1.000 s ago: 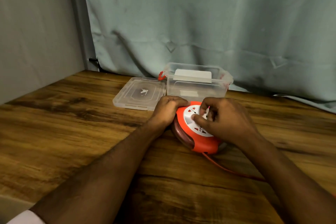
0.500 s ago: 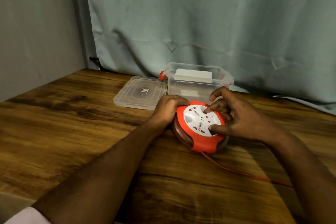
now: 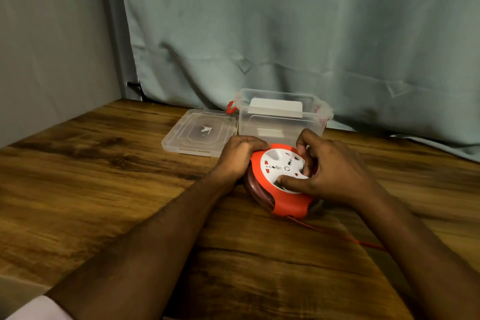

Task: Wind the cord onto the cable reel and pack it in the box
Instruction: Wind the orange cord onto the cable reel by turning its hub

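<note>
Cable reel [image 3: 281, 182] lies flat on bench [image 3: 104, 189], just before open box [image 3: 283, 117]. Left hand [image 3: 237, 156] clamps rim; right hand [image 3: 330, 171] fingers pinch white hub. Rigid shell, likely light; cord [image 3: 337, 235] limp, trailing unwound.

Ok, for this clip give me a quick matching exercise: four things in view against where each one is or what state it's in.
Things:
1. cable reel
2. lid
3. box
4. cord

States:
A. open, behind the reel
B. flat on the table, left of the box
C. trailing loose toward the right
D. held by both hands

Pairs: 1-D, 2-B, 3-A, 4-C
</note>
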Available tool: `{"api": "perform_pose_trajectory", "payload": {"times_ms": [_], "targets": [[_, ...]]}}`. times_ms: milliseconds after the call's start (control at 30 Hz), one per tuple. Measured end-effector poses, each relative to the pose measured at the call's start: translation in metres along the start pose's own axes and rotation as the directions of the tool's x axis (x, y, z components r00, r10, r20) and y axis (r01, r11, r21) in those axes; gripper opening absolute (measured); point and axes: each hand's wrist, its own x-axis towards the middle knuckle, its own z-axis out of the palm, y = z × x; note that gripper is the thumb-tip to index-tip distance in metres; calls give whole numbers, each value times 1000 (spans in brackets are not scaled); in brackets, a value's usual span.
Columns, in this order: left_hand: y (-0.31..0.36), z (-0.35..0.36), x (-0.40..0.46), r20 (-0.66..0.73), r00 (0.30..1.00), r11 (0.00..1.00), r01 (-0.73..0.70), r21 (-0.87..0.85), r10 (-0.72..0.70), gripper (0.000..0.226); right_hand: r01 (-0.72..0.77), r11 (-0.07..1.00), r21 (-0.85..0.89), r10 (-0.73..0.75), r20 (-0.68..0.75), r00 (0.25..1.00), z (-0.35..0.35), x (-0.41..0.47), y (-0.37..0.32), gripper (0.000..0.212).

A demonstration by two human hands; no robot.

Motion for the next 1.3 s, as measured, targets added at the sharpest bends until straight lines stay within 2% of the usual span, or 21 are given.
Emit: {"api": "perform_pose_trajectory", "payload": {"times_ms": [133, 233, 300, 400, 433, 533, 667, 733, 833, 1100, 1200, 1300], "targets": [[1, 1, -1, 0, 1000, 1000, 2, -13, -2, 10, -35, 997, -71, 32, -46, 998, 3, 1, -10, 56], [1, 1, -1, 8, 1000, 1000, 6, -7, -6, 11, -28, 998, -47, 26, -43, 999, 4, 1, -15, 50], [1, 1, -2, 19, 1000, 1000, 3, -3, -3, 13, 0, 999, -52, -2, -33, 999, 3, 0, -16, 48], [2, 0, -4, 51, 999, 1000, -2, -28, 3, 14, 84, 996, 9, -84, -9, 996, -5, -4, -8, 31], [3, 0, -5, 62, 998, 999, 6, -42, -3, 14, 115, 991, 67, -115, -6, 993, -10, -6, -4, 34], [5, -1, -5, 65, 998, 999, -12, -35, 14, 16, 159, 962, 222, -172, 41, 984, -21, -8, 5, 68], [6, -1, -6, 59, 997, 999, -45, 14, 44, 21, 139, 950, 280, -177, 115, 977, -21, -6, 8, 97], [6, -1, -6, 70, 997, 999, -37, 13, 36, 18, 137, 945, 295, -188, 151, 970, -20, -6, 9, 108], [4, -3, -5, 78, 997, 999, -29, 37, 26, 19, 109, 943, 315, -178, 198, 964, -21, -5, 11, 114], [6, -1, -8, 98, 995, 998, -33, 48, 28, 10, 79, 934, 349, -153, 190, 970, -25, -6, 9, 101], [7, 0, -8, 93, 995, 999, -28, 28, 25, 12, 68, 957, 282, -116, 158, 981, -23, -8, 6, 91], [5, 1, -8, 90, 996, 999, -29, 29, 26, 16, 73, 988, 137, -88, 107, 990, -16, -8, 2, 67]]}}
